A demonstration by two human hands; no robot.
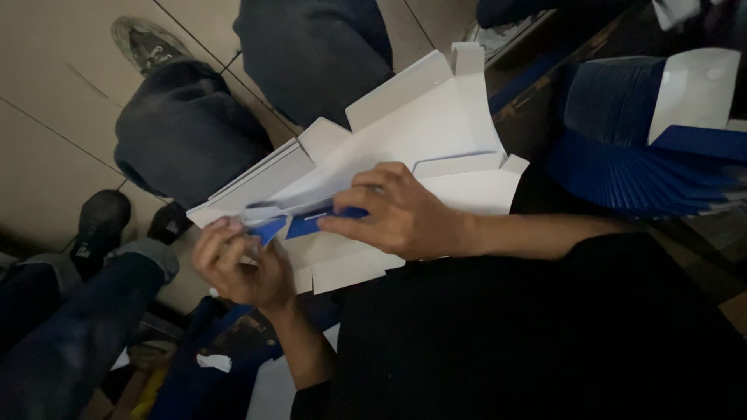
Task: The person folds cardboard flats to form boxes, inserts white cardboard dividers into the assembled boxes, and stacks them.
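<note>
Holding a flat white carton blank (405, 132) in the middle of the scene, I pinch its near-left corner with my left hand (241, 264), while my right hand (397, 214) grips the blue flap (311, 224). Blue folded cartons (622, 155) are stacked far right.

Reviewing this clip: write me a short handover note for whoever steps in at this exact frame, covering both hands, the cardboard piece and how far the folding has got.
Left hand: fingers pinch the lower left end of the flat white die-cut cardboard box blank with blue inner flaps.
Right hand: lies on the blank's middle, fingers pressing a blue flap.
Things: the blank is held in the air above the lap; a fanned stack of blue and white flat blanks sits at the right.
Done: some side panels look folded up.
Left: the blank is mostly flat, not yet a closed box.
</note>
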